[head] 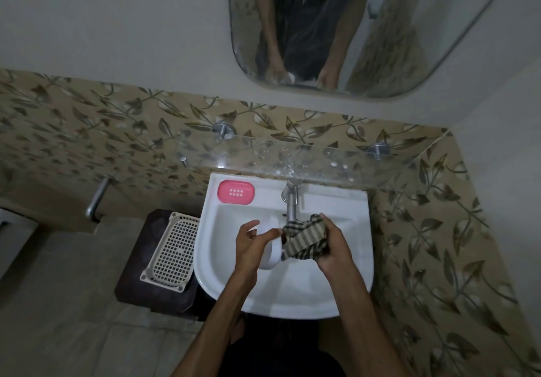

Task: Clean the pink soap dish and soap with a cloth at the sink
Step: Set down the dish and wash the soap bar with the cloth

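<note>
Two hands over the sink: left hand grips white soap, hard, likely slippery; right hand clenches soft cloth against it. Pink dish on sink's back-left rim.

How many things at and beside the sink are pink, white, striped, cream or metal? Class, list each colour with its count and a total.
Pink: 1, soap dish
White: 2, soap, sink
Striped: 1, cloth
Cream: 1, basket
Metal: 1, tap
Total: 6
</note>
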{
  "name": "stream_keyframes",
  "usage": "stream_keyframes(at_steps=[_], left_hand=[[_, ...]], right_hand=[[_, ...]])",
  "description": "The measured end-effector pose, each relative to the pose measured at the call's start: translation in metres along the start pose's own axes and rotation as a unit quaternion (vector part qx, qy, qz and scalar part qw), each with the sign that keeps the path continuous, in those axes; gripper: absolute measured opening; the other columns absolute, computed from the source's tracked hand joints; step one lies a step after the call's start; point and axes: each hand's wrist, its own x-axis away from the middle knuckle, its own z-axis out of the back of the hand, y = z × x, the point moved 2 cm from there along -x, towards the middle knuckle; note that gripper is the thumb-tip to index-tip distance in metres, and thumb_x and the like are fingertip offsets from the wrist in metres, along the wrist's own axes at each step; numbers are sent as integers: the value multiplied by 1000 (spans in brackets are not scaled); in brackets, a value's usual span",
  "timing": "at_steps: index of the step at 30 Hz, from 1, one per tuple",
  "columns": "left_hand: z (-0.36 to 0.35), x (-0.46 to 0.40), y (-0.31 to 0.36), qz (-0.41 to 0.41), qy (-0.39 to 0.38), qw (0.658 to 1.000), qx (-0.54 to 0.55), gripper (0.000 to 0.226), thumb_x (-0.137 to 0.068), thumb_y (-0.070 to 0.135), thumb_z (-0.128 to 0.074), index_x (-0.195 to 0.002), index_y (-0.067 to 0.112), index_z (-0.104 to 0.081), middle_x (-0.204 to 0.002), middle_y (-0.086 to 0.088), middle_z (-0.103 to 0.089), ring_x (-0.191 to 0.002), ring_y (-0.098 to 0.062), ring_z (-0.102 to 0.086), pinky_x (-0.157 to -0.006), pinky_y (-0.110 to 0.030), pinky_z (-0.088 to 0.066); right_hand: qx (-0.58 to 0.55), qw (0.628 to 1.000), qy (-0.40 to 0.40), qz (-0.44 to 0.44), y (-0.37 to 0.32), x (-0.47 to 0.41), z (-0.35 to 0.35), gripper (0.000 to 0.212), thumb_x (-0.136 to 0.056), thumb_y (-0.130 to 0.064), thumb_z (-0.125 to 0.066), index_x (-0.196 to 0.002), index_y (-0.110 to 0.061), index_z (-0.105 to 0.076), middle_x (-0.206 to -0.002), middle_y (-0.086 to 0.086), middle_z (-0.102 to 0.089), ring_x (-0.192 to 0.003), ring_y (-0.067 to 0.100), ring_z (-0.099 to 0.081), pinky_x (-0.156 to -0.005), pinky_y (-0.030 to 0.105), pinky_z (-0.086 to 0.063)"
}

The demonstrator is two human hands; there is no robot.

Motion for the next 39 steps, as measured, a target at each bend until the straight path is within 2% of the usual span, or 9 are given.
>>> stream_keyframes(at_steps=[5, 11, 16, 22, 26, 29, 34, 37, 39], left_hand=[[4, 6, -1, 12, 23, 1000, 13, 78, -54, 36, -90, -125, 24, -61, -109, 10, -61, -94, -4, -59, -67, -27, -43], [1, 3, -10, 38, 7, 999, -13, 51, -78, 22, -89, -122, 23, -63, -108, 8, -63, -93, -6, -60, -67, -27, -44], [-16, 7, -8, 45, -7, 999, 16, 65, -67, 36, -88, -123, 16, -64, -118, -6, -66, -108, -27, -66, -94, -43, -54], [-26, 2, 0, 25, 5, 997, 67, 65, -57, 42, -83, -114, 14, -71, -105, -4, -71, -83, -15, -71, -60, -27, -56], [-32, -2, 1, 23, -9, 999, 26, 57, -68, 38, -90, -117, 21, -68, -121, -1, -64, -100, -11, -63, -73, -30, -55], [-36, -4, 0, 37, -3, 999, 18, 76, -58, 43, -89, -125, 23, -59, -129, -8, -60, -113, -25, -63, -97, -44, -55], [-29, -11, -3, 62, 11, 998, 25, 88, -58, 49, -91, -133, 21, -54, -133, -11, -58, -111, -20, -62, -98, -41, -49], [-25, -16, -3, 71, 2, 997, 29, 100, -54, 60, -85, -136, 7, -60, -135, -22, -61, -125, -40, -60, -95, -43, -50], [-24, -18, -2, 73, -2, 997, 34, 87, -53, 63, -82, -121, 11, -70, -121, -16, -70, -108, -37, -67, -83, -39, -49]], right_hand=[[-22, 999, -29, 18, -2, 4, 1, 10, -82, -5, -74, -80, -3, -83, -90, 17, -80, -79, 28, -80, -65, 35, -64], [40, 999, 18, 29, 5, 1, -3, 41, -86, 5, -72, -126, 13, -65, -117, 25, -69, -99, 35, -68, -85, 41, -57], [154, 982, 60, 88, 13, 7, -9, 21, -93, -12, -71, -109, 0, -77, -106, 19, -76, -93, 28, -69, -79, 38, -56], [284, 947, -52, 138, 24, 17, -4, 38, -82, -9, -86, -117, -16, -75, -107, 10, -78, -94, 22, -74, -83, 40, -60], [299, 938, -47, 166, 13, 15, 11, 32, -77, -9, -90, -107, -11, -78, -89, 7, -77, -75, 19, -72, -68, 34, -61], [266, 948, 10, 174, 1, 1, 23, 23, -80, -7, -86, -102, -7, -78, -81, 8, -76, -70, 18, -70, -58, 29, -58], [171, 958, 162, 164, -28, -43, 46, 7, -87, -8, -80, -93, -7, -77, -87, 14, -76, -76, 25, -71, -60, 29, -59], [162, 955, 184, 169, -47, -72, 49, 28, -87, -4, -80, -114, 3, -74, -107, 22, -75, -94, 35, -72, -81, 43, -62], [159, 951, 202, 175, -59, -90, 48, 36, -87, -2, -79, -121, 5, -71, -119, 24, -72, -107, 40, -70, -95, 52, -60]])
